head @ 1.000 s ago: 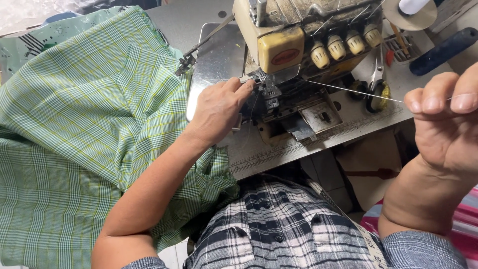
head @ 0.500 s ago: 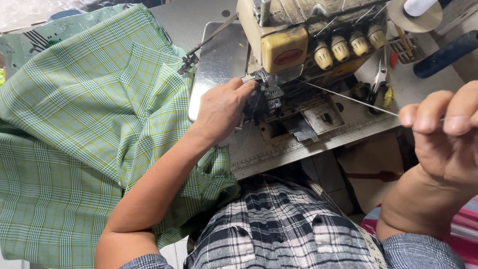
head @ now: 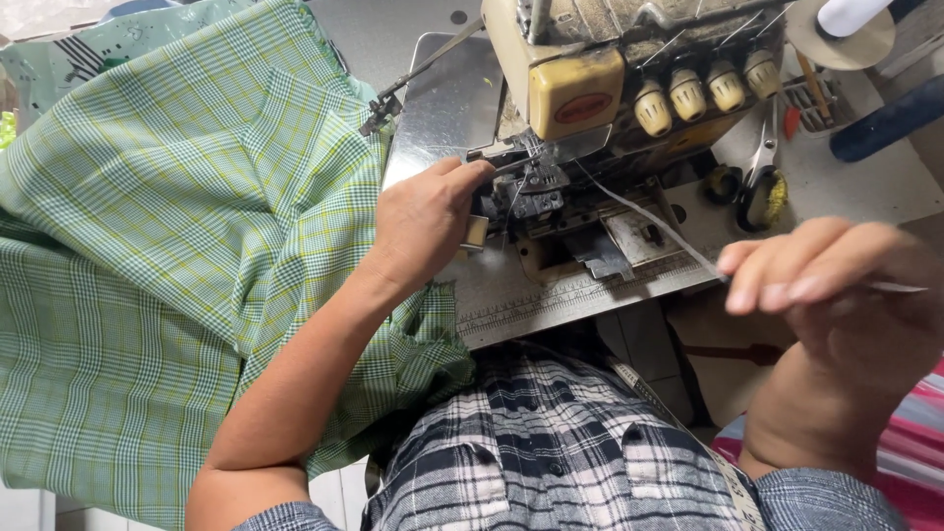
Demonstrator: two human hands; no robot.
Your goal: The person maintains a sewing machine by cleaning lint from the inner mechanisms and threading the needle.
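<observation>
The left hand (head: 428, 221) rests at the presser-foot area (head: 531, 182) of the overlock sewing machine (head: 590, 108), fingers extended toward 3 o'clock, fingertips touching the metal parts there; whether it grips anything cannot be told. The right hand (head: 836, 295), at 4 o'clock from the machine, is closed in a pinch on a thin white tape (head: 649, 221), which runs taut from the presser foot toward 4 o'clock.

Hazards, as a judgement:
- The left fingertips lie just beside the needle and knife zone. If the machine were started, they could be caught.
- The tape is under tension. An excess pull could snap it or drag it out from under the foot.
- A slipped pinch would release the tension and let the tape go slack.

Surroundings:
- Green checked fabric (head: 167, 246) lies heaped at 9 o'clock from the machine, under the left forearm; its bulk could drag on the arm.
- Four tension knobs (head: 703, 88) sit on the machine front at 1 o'clock from the foot.
- Scissors (head: 762, 172) lie on the table (head: 846, 177) at 3 o'clock, near the tape's path but apart from it.
- A cone of thread (head: 846, 15) stands at 2 o'clock.
</observation>
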